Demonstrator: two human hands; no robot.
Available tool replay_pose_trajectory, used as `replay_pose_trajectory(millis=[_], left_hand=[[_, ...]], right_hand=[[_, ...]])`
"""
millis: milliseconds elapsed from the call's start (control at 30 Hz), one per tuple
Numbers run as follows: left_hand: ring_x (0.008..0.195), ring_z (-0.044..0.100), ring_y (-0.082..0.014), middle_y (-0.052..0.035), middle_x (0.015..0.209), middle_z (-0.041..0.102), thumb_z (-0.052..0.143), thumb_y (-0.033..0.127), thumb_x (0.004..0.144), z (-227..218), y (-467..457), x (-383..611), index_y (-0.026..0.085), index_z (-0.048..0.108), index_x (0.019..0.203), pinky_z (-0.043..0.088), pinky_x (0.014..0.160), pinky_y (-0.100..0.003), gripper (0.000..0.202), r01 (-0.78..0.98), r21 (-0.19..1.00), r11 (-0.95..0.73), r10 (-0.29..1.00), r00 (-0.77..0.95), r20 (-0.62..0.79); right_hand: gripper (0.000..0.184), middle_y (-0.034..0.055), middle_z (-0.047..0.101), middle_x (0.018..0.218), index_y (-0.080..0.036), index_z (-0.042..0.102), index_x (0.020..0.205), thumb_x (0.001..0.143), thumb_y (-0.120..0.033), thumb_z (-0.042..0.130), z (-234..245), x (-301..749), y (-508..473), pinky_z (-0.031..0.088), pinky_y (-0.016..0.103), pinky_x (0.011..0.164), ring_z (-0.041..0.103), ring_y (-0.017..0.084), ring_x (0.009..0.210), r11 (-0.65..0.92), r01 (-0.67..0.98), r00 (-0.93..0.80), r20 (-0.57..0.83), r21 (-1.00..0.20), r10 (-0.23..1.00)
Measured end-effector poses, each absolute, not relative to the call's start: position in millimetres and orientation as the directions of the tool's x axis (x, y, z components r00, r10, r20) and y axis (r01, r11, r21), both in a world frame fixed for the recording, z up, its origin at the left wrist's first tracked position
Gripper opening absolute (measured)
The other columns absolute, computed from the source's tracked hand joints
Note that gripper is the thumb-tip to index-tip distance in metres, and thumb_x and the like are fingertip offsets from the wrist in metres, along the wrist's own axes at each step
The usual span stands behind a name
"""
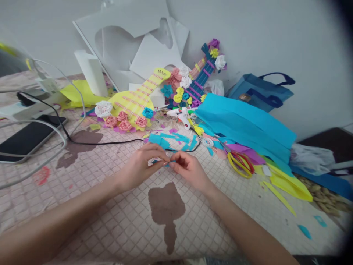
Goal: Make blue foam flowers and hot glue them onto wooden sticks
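Over the middle of the table, my left hand [143, 163] and my right hand [190, 171] meet fingertip to fingertip. Both pinch a small piece of blue paper [167, 164], largely covered by the fingers. Just beyond them lie cut strips of light-blue crepe paper [158, 140]. A white glue gun [180, 117] rests farther back, its black cord running left. Behind it, a yellow paper guitar [132, 97] with pink, white and blue paper flowers leans back, beside a dark-blue guitar [200, 81] decorated likewise.
At the right are a large blue crepe sheet [245, 121], scissors with yellow and red handles [239, 165], yellow paper [292, 182] and a blue bag [253, 90]. On the left, a phone [27, 138] lies among cables near a power strip [24, 106]. White foam boards [124, 40] lean behind.
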State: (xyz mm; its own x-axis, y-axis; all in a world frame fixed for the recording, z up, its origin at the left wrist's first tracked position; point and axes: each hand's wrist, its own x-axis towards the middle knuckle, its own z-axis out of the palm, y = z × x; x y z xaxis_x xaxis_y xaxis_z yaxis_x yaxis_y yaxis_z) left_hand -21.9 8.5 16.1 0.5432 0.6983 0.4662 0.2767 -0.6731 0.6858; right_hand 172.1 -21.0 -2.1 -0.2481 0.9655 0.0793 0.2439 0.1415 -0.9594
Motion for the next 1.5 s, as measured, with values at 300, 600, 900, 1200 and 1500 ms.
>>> replay_pose_trajectory(millis=[300, 600, 900, 1200, 1500], left_hand=[[0.083, 0.058, -0.0150, -0.0029, 0.085, 0.064, 0.059, 0.017, 0.087, 12, 10, -23, 0.018, 0.068, 0.085, 0.045, 0.076, -0.028, 0.010, 0.285, 0.591, -0.755, 0.615, 0.621, 0.486], [0.089, 0.052, -0.0199, -0.0050, 0.089, 0.061, 0.047, 0.015, 0.090, 17, 2, -21, 0.017, 0.060, 0.083, 0.040, 0.079, -0.035, 0.015, 0.442, 0.389, -0.808, 0.577, 0.725, 0.376], [0.071, 0.049, -0.0160, -0.0018, 0.072, 0.052, 0.035, 0.017, 0.089, 19, 7, -25, 0.018, 0.046, 0.071, 0.038, 0.064, -0.028, 0.021, 0.557, 0.583, -0.592, 0.803, 0.476, 0.360], [0.087, 0.062, -0.0168, -0.0048, 0.098, 0.066, 0.057, 0.027, 0.081, 8, 25, -32, 0.018, 0.060, 0.098, 0.047, 0.068, -0.026, 0.019, 0.447, 0.760, -0.472, 0.859, 0.427, 0.282], [0.071, 0.063, -0.0130, -0.0009, 0.081, 0.070, 0.056, 0.027, 0.083, 22, 19, -29, 0.019, 0.067, 0.086, 0.049, 0.064, -0.024, 0.014, 0.346, 0.848, -0.401, 0.796, 0.589, 0.137]], right_hand=[[0.003, -0.0016, 0.061, 0.077, -0.020, 0.058, 0.082, 0.080, -0.021, 0.060, 5, 170, -23, 0.042, 0.024, 0.061, 0.055, 0.012, 0.068, 0.233, 0.404, -0.245, 0.141, -0.885, 0.959], [0.010, 0.0009, 0.059, 0.083, -0.023, 0.057, 0.082, 0.084, -0.013, 0.054, 5, 170, -27, 0.042, 0.027, 0.068, 0.056, 0.015, 0.077, 0.445, 0.611, -0.355, 0.276, -0.655, 0.893], [0.002, -0.0008, 0.061, 0.076, -0.022, 0.060, 0.081, 0.082, -0.022, 0.061, 7, 169, -27, 0.042, 0.026, 0.061, 0.055, 0.013, 0.068, 0.292, 0.479, -0.275, 0.174, -0.828, 0.945], [0.007, -0.0003, 0.061, 0.082, -0.022, 0.059, 0.089, 0.084, -0.027, 0.057, -1, 177, -21, 0.043, 0.026, 0.064, 0.055, 0.012, 0.072, 0.214, 0.371, -0.225, 0.136, -0.904, 0.965], [0.009, 0.0011, 0.062, 0.087, -0.023, 0.061, 0.091, 0.084, -0.024, 0.055, 0, 182, -15, 0.044, 0.027, 0.066, 0.057, 0.014, 0.077, 0.257, 0.389, -0.206, 0.189, -0.885, 0.960]])
